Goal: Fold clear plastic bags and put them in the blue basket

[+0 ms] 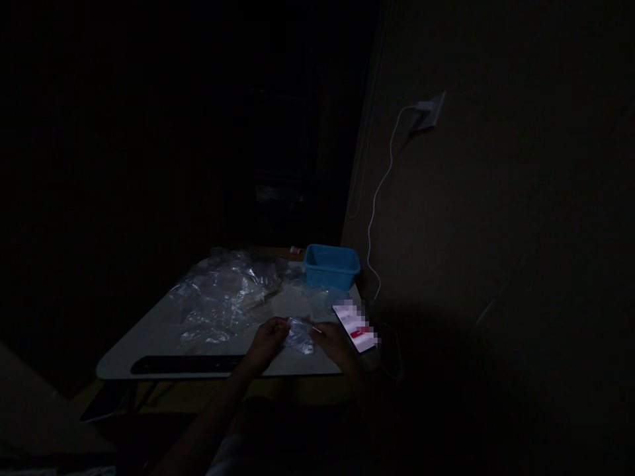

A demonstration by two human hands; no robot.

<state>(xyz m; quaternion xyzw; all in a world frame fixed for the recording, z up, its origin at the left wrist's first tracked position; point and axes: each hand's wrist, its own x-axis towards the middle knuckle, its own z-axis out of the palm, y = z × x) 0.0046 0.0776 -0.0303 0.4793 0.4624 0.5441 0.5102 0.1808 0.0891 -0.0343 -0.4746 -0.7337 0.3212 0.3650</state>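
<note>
The room is very dark. Over the near edge of a pale table (149,330), my left hand (268,340) and my right hand (332,340) hold a small clear plastic bag (300,336) between them, fingers pinched on its two sides. A thin pale strip shows at the bag's right, by my right fingers. A heap of clear plastic bags (223,297) lies on the table just beyond and left of my hands.
A blue plastic basket (331,266) stands at the table's far right corner. A lit phone (356,327) lies right of my right hand. A white cable (380,198) hangs from a wall charger (427,111). A dark strip (188,364) runs along the table's front edge.
</note>
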